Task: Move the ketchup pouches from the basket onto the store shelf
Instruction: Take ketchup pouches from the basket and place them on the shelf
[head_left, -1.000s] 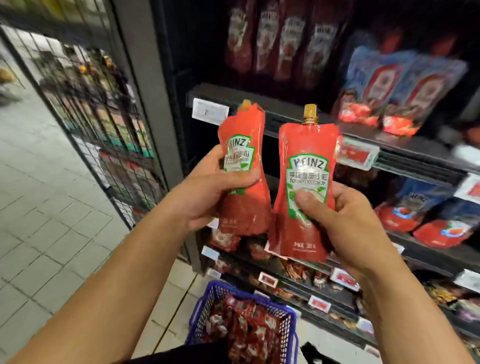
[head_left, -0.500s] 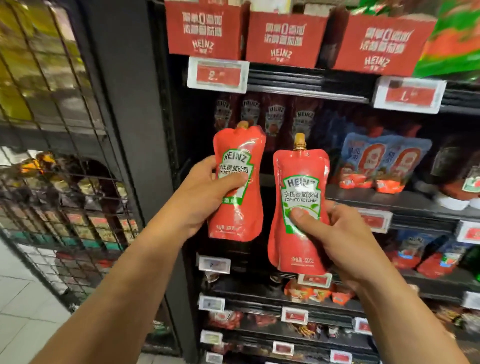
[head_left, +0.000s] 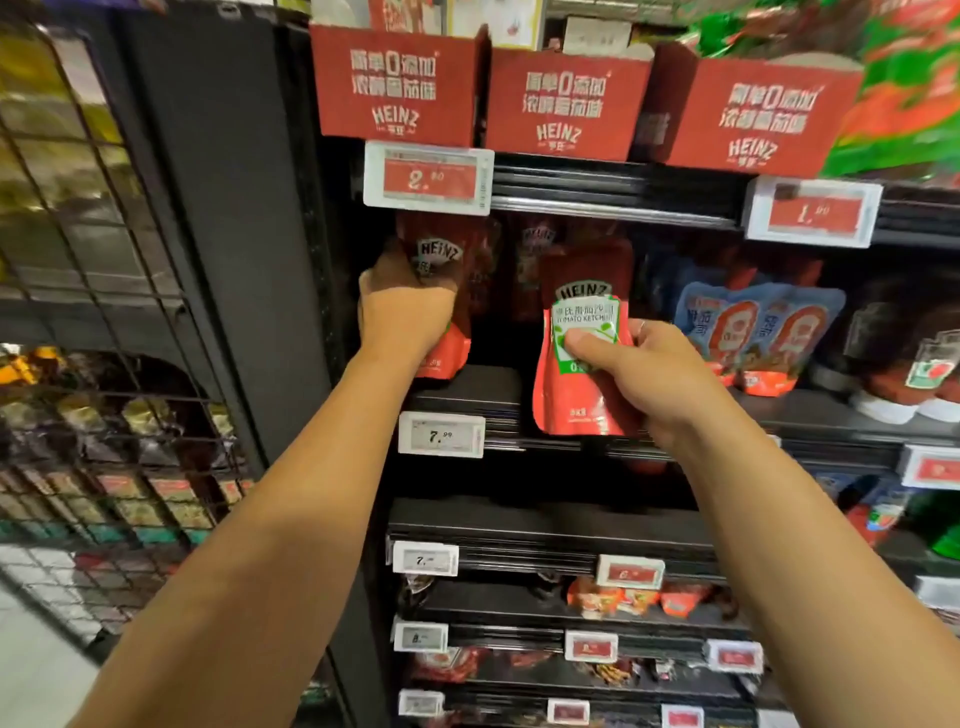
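Glossy film, dark metal, matt card.
Both red pouches (head_left: 582, 374) gleam like slick plastic film; the shelf (head_left: 467, 387) under them is dark ribbed metal with a dull sheen, the boxes (head_left: 566, 104) above look matt cardboard, and the price tags (head_left: 440, 435) sit in smooth white plastic frames.

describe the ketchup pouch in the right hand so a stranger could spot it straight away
Find the three red Heinz cartons on the top shelf; the shelf below them holds red pouches. The ketchup pouch is upright at that shelf's front edge, pinched by the right hand. Unlike the shadowed pouches behind, its green-and-white label faces you fully.
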